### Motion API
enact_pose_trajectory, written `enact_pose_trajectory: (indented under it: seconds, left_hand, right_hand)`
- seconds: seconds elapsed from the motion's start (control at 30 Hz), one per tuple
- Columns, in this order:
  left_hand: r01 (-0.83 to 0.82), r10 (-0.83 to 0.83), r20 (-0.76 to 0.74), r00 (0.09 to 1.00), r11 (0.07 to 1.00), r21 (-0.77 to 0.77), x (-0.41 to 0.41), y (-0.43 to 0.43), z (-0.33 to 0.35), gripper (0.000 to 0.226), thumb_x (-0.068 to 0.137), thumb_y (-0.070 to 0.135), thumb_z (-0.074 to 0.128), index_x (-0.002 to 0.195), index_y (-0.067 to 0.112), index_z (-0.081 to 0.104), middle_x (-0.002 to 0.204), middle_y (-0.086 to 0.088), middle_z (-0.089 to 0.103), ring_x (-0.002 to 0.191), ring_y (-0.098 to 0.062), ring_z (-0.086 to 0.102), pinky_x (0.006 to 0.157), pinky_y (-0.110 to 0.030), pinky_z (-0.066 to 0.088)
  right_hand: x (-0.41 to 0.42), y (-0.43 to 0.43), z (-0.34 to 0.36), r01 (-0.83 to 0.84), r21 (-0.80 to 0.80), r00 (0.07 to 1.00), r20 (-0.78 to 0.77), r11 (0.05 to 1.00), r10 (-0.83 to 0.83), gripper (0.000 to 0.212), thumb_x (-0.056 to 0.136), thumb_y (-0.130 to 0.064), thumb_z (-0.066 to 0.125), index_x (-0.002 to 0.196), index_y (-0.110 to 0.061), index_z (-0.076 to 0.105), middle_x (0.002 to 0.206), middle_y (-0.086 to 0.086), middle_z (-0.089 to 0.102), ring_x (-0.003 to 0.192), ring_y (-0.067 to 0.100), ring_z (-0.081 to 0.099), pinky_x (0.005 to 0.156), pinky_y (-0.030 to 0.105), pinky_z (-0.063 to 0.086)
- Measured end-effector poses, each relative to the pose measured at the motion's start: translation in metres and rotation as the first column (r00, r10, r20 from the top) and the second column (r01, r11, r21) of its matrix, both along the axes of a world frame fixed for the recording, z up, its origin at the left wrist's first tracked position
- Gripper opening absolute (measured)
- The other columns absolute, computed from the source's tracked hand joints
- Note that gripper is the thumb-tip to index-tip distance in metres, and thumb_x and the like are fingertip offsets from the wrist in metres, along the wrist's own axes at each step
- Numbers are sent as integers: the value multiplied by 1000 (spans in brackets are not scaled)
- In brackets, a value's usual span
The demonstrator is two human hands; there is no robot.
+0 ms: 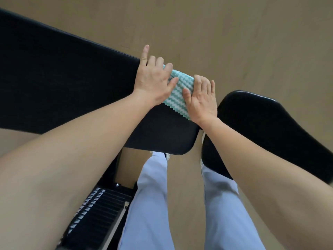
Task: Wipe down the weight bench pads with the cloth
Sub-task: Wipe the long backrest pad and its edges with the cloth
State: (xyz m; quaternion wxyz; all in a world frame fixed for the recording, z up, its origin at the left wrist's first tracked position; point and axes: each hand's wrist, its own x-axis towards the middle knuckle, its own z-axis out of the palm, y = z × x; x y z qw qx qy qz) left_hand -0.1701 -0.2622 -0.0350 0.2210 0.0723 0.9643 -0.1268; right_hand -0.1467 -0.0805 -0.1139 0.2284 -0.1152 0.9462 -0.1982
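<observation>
A long black bench pad (68,83) runs from the upper left to the centre of the view. A teal and white zigzag cloth (177,92) lies on its far right corner, draped over the edge. My left hand (155,80) presses on the cloth's left side, index finger pointing out past the pad's far edge. My right hand (202,100) holds the cloth's right side, fingers curled over the pad's end. A second, shorter black pad (266,130) sits to the right across a narrow gap.
The floor (234,42) is tan all around the bench. Below the long pad, a black metal frame with a notched adjustment ladder (99,208) shows at the lower left. My legs in light blue trousers (153,204) stand between the frame and the shorter pad.
</observation>
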Motion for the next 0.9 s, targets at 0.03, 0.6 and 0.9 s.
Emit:
enact_pose_trajectory:
  seconds: [0.03,0.6,0.9]
  left_hand:
    - [11,-11,11,1000,1000,17,-4,5,-2,64,100,62,22,112,12,61,102,-16,63,101,-39,58,125,-57,11]
    - [280,-284,19,959,952,120,-2,52,-39,54,106,42,23,150,13,39,136,-16,57,120,-39,54,114,-58,33]
    - [479,-483,10,876,871,104,51,69,-46,65,105,50,5,162,19,-2,171,-10,-3,157,-35,-2,125,-56,5]
  right_hand:
    - [3,6,-1,13,11,1000,17,1000,-13,70,105,-57,14,156,-9,20,156,8,31,153,27,18,129,42,2]
    - [51,-12,2,374,-283,927,134,883,-350,61,110,-27,27,163,-9,0,172,7,-6,158,20,-11,128,38,-10]
    - [131,-21,14,605,-169,771,369,778,-519,79,109,-34,38,157,2,-12,168,19,-18,158,27,-13,128,35,-7]
